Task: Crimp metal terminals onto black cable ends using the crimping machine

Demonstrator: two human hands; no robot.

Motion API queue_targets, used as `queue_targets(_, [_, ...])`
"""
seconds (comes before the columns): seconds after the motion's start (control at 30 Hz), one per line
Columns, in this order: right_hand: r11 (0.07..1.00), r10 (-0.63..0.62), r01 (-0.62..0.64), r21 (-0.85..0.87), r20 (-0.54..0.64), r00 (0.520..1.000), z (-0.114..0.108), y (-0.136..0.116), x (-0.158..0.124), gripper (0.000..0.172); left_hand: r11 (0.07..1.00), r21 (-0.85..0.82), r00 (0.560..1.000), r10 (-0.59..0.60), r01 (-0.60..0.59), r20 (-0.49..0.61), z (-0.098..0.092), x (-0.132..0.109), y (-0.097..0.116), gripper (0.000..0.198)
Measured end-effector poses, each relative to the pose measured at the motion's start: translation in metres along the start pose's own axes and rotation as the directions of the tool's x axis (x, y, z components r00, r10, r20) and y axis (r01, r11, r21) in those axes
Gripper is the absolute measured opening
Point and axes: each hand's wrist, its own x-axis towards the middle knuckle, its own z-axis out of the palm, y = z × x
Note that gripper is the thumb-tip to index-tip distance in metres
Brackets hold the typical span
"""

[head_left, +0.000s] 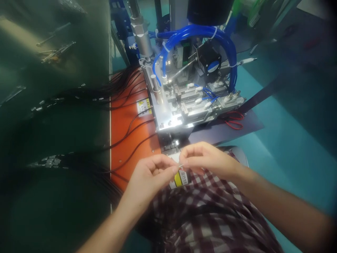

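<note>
Now, just below the frame's centre, left hand [151, 175] and right hand [206, 159] pinch fingers together, a tiny pale piece [180, 166] caught right between their fingertips, too small to identify!

The panel [118, 123] is orange, crossed by black cables [119, 80]; beyond its left edge, the table [39, 218] is dark green. By its right edge, a label [144, 107] pairs yellow with white. Tubes [196, 31] are vivid blue — the looped cord [235, 127] red, the checked cloth [226, 232] maroon and white, the small held piece [180, 166] pale.
</note>
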Motion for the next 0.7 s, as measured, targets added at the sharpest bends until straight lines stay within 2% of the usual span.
queue_targets(0.3, [0.996,0.085,-0.087,0.004,0.187,0.979,-0.014,-0.006,0.004,0.010,0.996,0.079,0.997,0.033,-0.039,0.068,-0.002,-0.002,0.003,0.018])
queue_targets(0.6, [0.995,0.052,-0.069,0.068,0.225,0.973,-0.014,-0.002,0.003,0.019,0.997,0.052,0.995,0.053,-0.057,0.087,-0.005,-0.002,0.003,0.020])
queue_targets(0.7, [0.995,0.037,-0.056,0.087,0.211,0.977,-0.014,0.001,0.001,0.016,0.998,0.047,0.996,0.046,-0.049,0.073,-0.004,-0.003,0.004,0.021])
